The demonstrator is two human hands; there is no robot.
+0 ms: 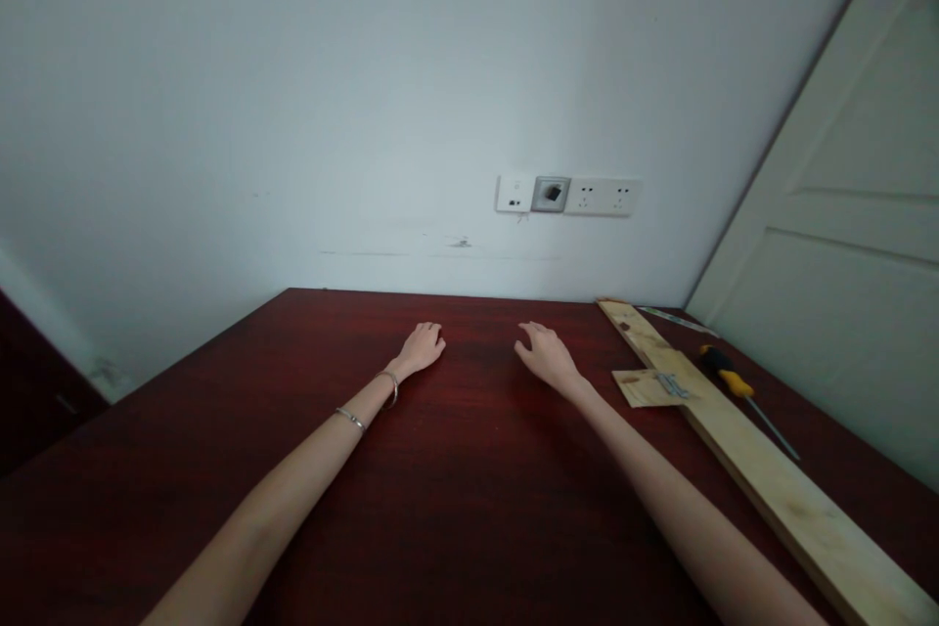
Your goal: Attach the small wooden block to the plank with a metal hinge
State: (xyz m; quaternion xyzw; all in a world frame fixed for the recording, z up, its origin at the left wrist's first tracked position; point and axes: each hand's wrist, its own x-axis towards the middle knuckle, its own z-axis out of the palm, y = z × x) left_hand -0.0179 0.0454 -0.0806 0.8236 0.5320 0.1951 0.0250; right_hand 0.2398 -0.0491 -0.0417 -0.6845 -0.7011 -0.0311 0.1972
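Observation:
My left hand [422,346] is stretched out over the dark red tabletop [440,509], palm down, fingers extended, holding nothing. Two bracelets [351,419] circle that wrist and forearm. To its right, my right hand [546,354] reaches out in the same way, fingers apart and nothing in them. Whether either palm rests on the surface I cannot tell. Nearest to my right hand is a small flat wood piece [635,388] beside a long pale wooden board [788,489]. Several screws or nails [673,385] lie in a small pile where the two meet.
Right of the board lies a screwdriver [726,374] with a yellow and black handle. A thin pale strip [679,319], perhaps a ruler, lies behind it. Beyond the table stands a white wall [367,98] with sockets [602,197]; a white panelled door [851,215] is at the right.

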